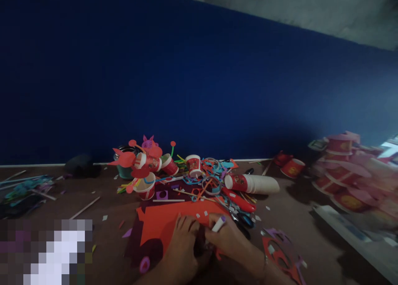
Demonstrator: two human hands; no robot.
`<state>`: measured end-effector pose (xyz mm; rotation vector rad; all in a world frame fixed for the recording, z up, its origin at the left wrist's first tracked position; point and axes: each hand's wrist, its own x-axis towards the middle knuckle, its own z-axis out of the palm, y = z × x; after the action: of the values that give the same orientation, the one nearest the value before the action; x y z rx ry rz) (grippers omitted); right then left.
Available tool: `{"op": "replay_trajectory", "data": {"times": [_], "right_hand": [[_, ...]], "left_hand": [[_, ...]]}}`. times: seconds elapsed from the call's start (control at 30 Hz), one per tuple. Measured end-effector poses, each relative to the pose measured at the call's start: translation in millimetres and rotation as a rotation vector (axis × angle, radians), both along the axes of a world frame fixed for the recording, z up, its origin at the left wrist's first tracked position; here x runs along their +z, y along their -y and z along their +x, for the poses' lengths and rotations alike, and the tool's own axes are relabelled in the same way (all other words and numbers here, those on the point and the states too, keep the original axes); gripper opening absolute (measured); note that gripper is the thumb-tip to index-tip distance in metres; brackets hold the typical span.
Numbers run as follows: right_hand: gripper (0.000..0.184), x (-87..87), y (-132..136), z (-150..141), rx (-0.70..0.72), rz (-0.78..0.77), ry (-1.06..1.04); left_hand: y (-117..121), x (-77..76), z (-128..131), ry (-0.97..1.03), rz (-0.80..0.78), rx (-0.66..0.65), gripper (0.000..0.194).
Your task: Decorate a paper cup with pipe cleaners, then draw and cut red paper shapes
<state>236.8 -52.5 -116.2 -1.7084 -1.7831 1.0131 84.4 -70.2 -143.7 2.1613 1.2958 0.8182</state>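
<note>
My right hand [228, 237] is closed around a white marker [218, 225] with a purple end, its purple end pointing up. Beside it, my left hand [182, 243] rests on a sheet of orange-red paper [155, 218], its fingers stretched forward over the sheet. The spot between the two hands is dark, and the marker's lower end is hidden there. Under the orange-red sheet lies dark purple paper [136, 243]. A purple paper ring [144, 264] lies left of my left wrist.
Decorated paper cups [146, 188], a cup stack [258, 183], a red-handled tool [239, 200] and tangled paper strips [214, 173] lie beyond the paper. Cut-out scraps [281, 256] lie at right, near blurred red cup crafts [345, 181]. A blue panel [199, 77] rises behind.
</note>
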Motion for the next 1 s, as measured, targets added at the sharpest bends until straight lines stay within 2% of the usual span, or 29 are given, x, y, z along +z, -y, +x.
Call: {"op": "replay_trajectory", "data": {"times": [0.07,0.2,0.33,0.43,0.53,0.6,0.73,0.87,1.0], "right_hand": [[0.020,12.1,-4.2,-3.1,0.040,-0.009,0.121],[0.007,36.5,-8.7,-12.2,0.156,0.019,0.388],[0.018,46.2,-5.5,-20.8,0.287,0.065,0.588],[0.024,38.6,1.6,-20.0,0.321,0.146,0.609],[0.022,24.1,11.1,-11.1,0.361,0.272,0.549],[0.016,15.6,17.3,-3.0,0.386,0.379,0.470],[0.009,3.4,23.9,11.0,0.329,0.533,0.273],[0.008,-4.8,19.9,15.8,0.299,0.489,0.227],[0.013,-0.3,14.7,12.6,0.284,0.377,0.225]], "left_hand": [[-0.1,-0.3,-0.6,-0.007,-0.018,-0.016,0.029],[0.3,-1.5,-0.7,0.033,0.002,-0.003,0.030],[-0.3,-1.4,-0.8,0.029,-0.002,-0.001,0.031],[-1.3,-0.7,-2.4,0.034,0.016,-0.028,0.029],[-2.3,-2.0,-4.1,0.028,0.047,-0.061,0.028],[-2.9,-4.1,-4.4,0.016,0.046,-0.060,0.029],[-2.9,-8.5,-3.8,-0.001,0.048,-0.013,0.026],[-2.2,-8.9,-4.8,-0.015,0.086,-0.051,0.025],[-1.1,-2.9,-5.3,-0.040,0.069,-0.054,0.025]]}}
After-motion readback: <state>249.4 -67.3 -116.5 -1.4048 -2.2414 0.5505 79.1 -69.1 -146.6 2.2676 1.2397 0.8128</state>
